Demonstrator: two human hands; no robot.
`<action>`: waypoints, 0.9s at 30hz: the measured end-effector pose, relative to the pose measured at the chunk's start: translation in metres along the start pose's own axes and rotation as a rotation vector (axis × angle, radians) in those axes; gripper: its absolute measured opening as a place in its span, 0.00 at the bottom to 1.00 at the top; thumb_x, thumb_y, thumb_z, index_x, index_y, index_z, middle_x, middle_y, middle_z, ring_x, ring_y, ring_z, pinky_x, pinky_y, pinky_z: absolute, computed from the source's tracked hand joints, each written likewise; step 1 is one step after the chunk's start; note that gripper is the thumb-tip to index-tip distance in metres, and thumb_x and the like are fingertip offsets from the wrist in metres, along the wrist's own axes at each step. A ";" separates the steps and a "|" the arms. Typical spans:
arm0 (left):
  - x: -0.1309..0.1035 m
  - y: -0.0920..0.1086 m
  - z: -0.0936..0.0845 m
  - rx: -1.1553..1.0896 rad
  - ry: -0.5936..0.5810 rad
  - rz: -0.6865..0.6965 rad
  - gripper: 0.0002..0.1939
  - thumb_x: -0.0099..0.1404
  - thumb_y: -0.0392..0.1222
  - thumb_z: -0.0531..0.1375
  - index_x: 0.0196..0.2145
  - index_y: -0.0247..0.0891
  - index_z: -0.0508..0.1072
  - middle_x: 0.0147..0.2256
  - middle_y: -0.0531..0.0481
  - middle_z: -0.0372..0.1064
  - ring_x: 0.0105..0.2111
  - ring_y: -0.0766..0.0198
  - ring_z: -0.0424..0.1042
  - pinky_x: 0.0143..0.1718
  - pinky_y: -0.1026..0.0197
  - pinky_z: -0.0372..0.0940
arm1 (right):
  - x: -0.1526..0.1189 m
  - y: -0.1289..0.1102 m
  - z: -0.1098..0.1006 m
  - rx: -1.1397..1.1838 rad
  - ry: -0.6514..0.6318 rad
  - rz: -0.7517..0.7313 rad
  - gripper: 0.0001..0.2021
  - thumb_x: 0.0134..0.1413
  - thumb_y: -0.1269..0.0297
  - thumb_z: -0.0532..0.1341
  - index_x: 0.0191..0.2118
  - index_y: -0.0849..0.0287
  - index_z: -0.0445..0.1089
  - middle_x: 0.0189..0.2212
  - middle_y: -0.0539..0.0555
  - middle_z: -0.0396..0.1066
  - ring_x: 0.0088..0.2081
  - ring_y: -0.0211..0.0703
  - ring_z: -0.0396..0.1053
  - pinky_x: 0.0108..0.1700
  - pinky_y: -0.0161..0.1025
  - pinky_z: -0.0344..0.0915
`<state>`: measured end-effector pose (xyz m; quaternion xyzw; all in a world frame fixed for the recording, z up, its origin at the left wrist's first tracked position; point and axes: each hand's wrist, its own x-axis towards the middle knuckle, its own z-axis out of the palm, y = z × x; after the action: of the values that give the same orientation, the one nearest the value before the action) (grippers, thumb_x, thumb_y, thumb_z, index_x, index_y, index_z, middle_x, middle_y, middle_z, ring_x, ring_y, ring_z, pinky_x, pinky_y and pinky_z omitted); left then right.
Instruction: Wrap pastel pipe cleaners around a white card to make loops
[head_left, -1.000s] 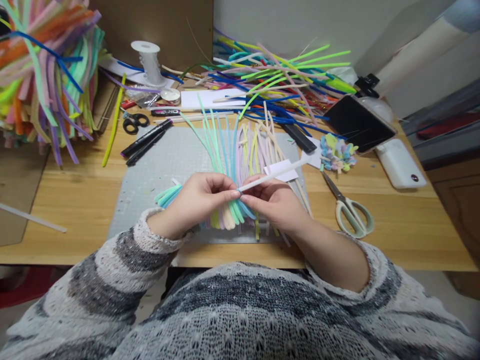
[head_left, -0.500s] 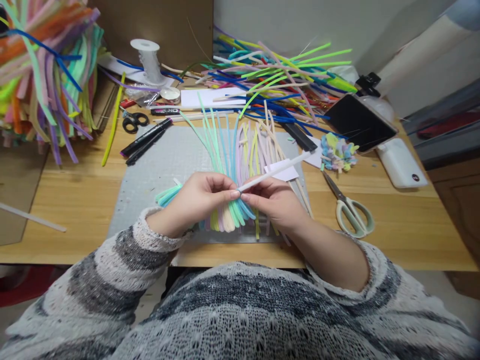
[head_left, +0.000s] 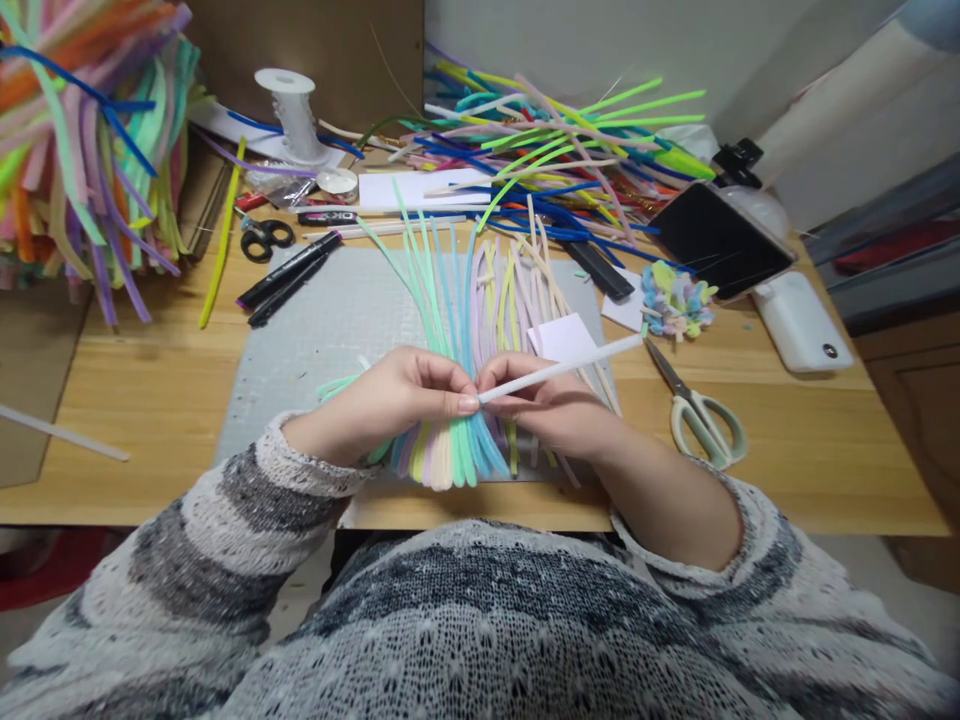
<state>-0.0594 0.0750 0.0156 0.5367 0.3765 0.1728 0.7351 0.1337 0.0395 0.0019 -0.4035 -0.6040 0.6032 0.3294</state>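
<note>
Both hands meet over the cutting mat. My left hand is closed, thumb and fingertips pinching a bundle of looped pastel pipe cleaners whose rounded ends fan out below. A white pipe cleaner leaves the pinch point and slants up to the right, in front of my right hand. My right hand is closed, with its fingertips at the near end of that white stem; its thumb is partly hidden. Green and blue stems rise beyond my hands. More green-blue loops show under my left hand.
Loose pipe cleaners pile at the back. A large bundle stands left. Scissors, a phone, a white device and a pastel fuzzy cluster lie right. Markers, small black scissors and a spool sit left.
Both hands and the bundle have dropped slightly toward me. The white pipe cleaner has swung lower and lies flatter to the right. My right fingers have shifted behind it.
</note>
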 end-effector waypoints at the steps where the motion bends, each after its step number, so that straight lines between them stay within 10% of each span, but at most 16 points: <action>1: 0.000 0.000 -0.001 -0.014 -0.018 -0.008 0.04 0.50 0.38 0.64 0.24 0.35 0.75 0.20 0.55 0.66 0.21 0.73 0.60 0.23 0.68 0.55 | 0.000 0.000 -0.001 -0.067 0.010 -0.070 0.07 0.55 0.59 0.61 0.33 0.56 0.67 0.27 0.48 0.64 0.27 0.35 0.61 0.28 0.36 0.59; 7: -0.004 0.002 -0.002 0.012 -0.142 -0.089 0.03 0.50 0.37 0.65 0.23 0.34 0.75 0.20 0.54 0.67 0.20 0.72 0.62 0.23 0.68 0.57 | -0.003 -0.003 -0.004 -0.506 0.011 -0.493 0.15 0.62 0.53 0.50 0.35 0.53 0.69 0.35 0.54 0.68 0.39 0.42 0.66 0.42 0.42 0.63; 17: -0.006 0.005 0.003 0.376 0.120 0.225 0.08 0.57 0.41 0.62 0.24 0.34 0.73 0.23 0.52 0.68 0.25 0.69 0.65 0.28 0.66 0.60 | -0.004 -0.001 0.010 -0.469 0.237 -0.449 0.04 0.54 0.70 0.58 0.35 0.55 0.68 0.31 0.52 0.69 0.36 0.41 0.67 0.39 0.43 0.65; 27: -0.003 0.001 0.000 0.415 0.159 0.112 0.11 0.58 0.44 0.61 0.24 0.33 0.72 0.19 0.55 0.63 0.19 0.72 0.59 0.20 0.68 0.53 | -0.006 0.013 0.020 -0.337 0.368 -0.450 0.07 0.53 0.70 0.61 0.37 0.53 0.73 0.35 0.52 0.72 0.39 0.41 0.70 0.41 0.45 0.68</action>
<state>-0.0607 0.0734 0.0180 0.6812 0.4305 0.1737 0.5661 0.1201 0.0249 -0.0118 -0.4111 -0.6995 0.3239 0.4865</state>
